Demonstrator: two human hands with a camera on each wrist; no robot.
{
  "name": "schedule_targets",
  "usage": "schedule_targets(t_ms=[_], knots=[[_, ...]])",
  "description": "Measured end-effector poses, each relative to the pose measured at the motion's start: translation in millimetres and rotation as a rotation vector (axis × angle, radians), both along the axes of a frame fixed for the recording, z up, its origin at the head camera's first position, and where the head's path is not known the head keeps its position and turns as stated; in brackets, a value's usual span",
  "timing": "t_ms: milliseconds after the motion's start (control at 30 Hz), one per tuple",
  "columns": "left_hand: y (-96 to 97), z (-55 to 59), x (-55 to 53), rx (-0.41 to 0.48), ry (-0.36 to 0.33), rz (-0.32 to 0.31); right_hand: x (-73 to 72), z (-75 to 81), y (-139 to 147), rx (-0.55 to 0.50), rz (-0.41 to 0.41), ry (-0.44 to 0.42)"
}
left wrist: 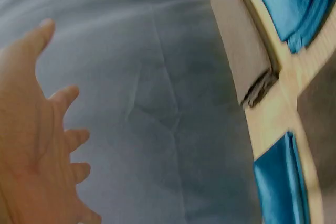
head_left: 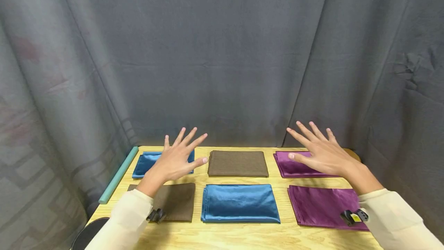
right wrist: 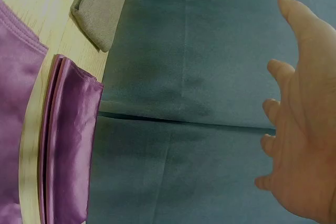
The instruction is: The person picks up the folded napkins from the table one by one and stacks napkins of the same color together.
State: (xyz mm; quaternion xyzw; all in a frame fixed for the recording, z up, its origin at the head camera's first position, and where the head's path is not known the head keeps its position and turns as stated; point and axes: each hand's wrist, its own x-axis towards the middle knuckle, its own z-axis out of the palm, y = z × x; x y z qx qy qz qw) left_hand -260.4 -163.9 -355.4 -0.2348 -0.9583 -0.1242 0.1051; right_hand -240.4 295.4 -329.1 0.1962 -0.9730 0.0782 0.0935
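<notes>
Both hands are raised over the table with fingers spread, and neither holds anything. My left hand (head_left: 176,159) overlaps the back-left folded blue satin cloth (head_left: 145,164) in the head view; below its wrist lies a folded brown cloth (head_left: 180,203). My right hand (head_left: 324,155) partly hides the back-right folded purple satin cloth (head_left: 286,167). Under the right forearm lies another folded purple cloth (head_left: 319,205). Between the hands, a brown cloth (head_left: 238,163) lies at the back and a blue satin cloth (head_left: 240,203) in front of it, both folded flat.
The cloths lie in two rows on a light wooden table (head_left: 215,236). A teal tube (head_left: 119,174) runs along its left edge. A round black object (head_left: 89,234) shows at the front left corner. Grey curtains (head_left: 215,61) hang behind and at both sides.
</notes>
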Motion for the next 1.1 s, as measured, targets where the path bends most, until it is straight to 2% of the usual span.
schedule_targets(t_ms=[233,367,500,700,867,1100], knots=[[24.8,-13.1,2.7,0.139,0.074,-0.005,2.4,-2.6,8,-0.074,0.026,-0.031],[43.8,-23.4,4.8,0.29,0.103,-0.027,8.5,-7.4,15,-0.153,0.027,-0.064],[63.1,-33.8,9.8,0.437,0.093,-0.08,16.0,-13.3,20,-0.224,0.023,-0.106],[97.1,-49.0,20.6,0.591,-0.01,-0.143,22.2,-22.5,29,-0.266,0.033,-0.097],[130.1,-61.2,30.8,0.664,-0.119,-0.195,29.2,-38.4,43,-0.324,0.018,-0.097],[166.8,-74.6,39.8,0.759,-0.25,-0.217,41.5,-63.8,66,-0.422,0.025,-0.019]])
